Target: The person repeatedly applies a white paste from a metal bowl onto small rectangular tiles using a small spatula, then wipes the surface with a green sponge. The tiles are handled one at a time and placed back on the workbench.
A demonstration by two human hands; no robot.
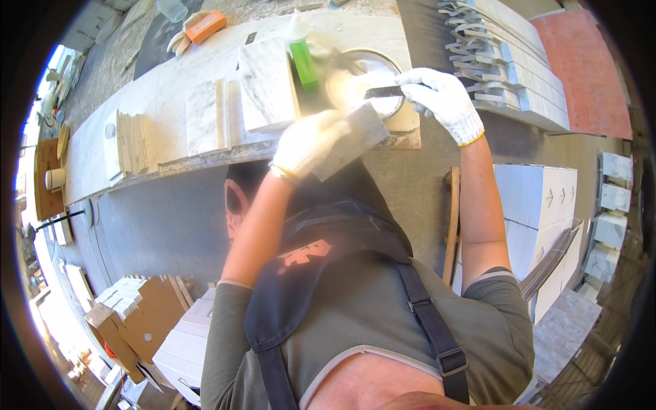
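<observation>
My left hand (311, 143), in a white glove, is closed on a thin grey stone tile (354, 142), held tilted just off the bench's front edge. In my white-gloved right hand (443, 101) is a narrow black ridged tool (384, 91), pinched by one end and pointing left. This tool is over a round tin (393, 65) with whitish contents, behind the tile. Left of the tin are a bright green block (304, 66) and a white conical nozzle (298, 27). A thick stack of white veined marble tiles (265, 85) stands beside them.
Smaller tile stacks (203, 117) and upright tiles (130, 143) line the bench (171, 82) to the left. An orange box (206, 26) lies farther back. White cartons (526, 198) stand by my right arm, and many strapped slabs (519, 61) fill the far right.
</observation>
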